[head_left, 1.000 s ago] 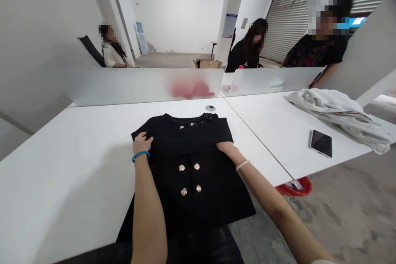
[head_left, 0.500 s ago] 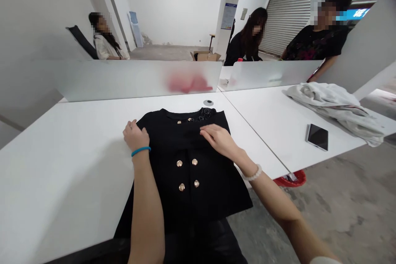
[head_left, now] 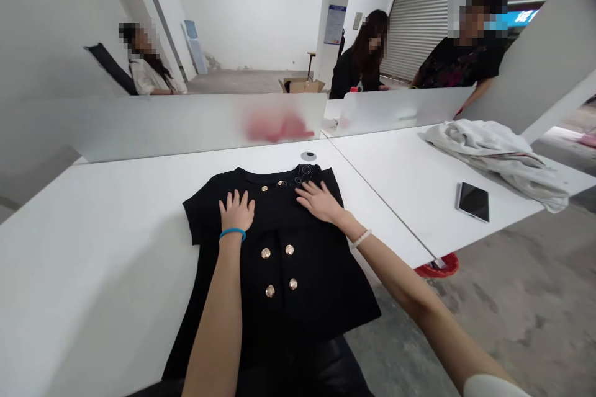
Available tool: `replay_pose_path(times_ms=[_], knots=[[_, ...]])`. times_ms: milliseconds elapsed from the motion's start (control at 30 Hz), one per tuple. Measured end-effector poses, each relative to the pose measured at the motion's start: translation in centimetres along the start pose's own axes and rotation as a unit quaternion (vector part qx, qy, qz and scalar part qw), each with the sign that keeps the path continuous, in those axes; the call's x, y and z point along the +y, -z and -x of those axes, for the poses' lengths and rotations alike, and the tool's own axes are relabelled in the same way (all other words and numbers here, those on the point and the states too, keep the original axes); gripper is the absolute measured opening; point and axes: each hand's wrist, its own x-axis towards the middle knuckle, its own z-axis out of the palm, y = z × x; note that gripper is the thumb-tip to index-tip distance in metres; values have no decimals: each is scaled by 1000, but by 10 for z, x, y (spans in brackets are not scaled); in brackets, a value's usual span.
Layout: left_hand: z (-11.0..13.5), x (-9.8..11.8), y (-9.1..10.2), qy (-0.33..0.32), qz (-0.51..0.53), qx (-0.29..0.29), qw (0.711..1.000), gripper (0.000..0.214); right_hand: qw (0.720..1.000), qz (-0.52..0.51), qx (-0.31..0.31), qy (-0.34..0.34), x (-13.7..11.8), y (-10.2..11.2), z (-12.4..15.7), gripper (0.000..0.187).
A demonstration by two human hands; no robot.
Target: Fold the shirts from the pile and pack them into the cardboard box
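Observation:
A black short-sleeved top point(head_left: 316, 279) with gold buttons lies spread over the table's front edge, neckline away from me. Dark round trim point(head_left: 305, 171) decorates its right shoulder. My left hand point(head_left: 237, 211) rests flat on the upper left chest of the top, fingers spread, a blue band at the wrist. On the upper right chest, just below the trim, my right hand point(head_left: 320, 201) lies with its fingers stretched out. Neither hand grips the cloth. The left sleeve point(head_left: 198, 214) is laid out flat; the right sleeve is not plainly visible.
A frosted divider point(head_left: 200, 127) runs along the back of the white table point(head_left: 107, 217). To the right are a phone point(head_left: 474, 201) and a heap of pale cloth point(head_left: 493, 152). A red bin point(head_left: 440, 267) stands below the table edge. Several people sit or stand beyond the divider.
My left hand has moved right, from the left shoulder edge onto the chest, uncovering the left sleeve. My right hand has flattened onto the cloth. The camera view has shifted slightly.

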Motion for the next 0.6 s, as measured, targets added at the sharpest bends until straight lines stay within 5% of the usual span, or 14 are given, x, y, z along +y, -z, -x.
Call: replay_pose_path(times_ms=[67, 200, 433, 600], knots=[[0, 1, 1, 0, -4, 1, 1000, 58, 997, 4, 40, -65, 14, 0, 4, 57], [-1, 2, 1, 2, -7, -1, 1000, 58, 985, -56, -20, -162, 43, -13, 12, 65], [-3, 0, 4, -3, 22, -10, 1000, 58, 982, -69, -34, -175, 44, -17, 11, 67], [10, 0, 36, -7, 44, 45, 998, 55, 980, -97, 19, -174, 42, -15, 16, 66]])
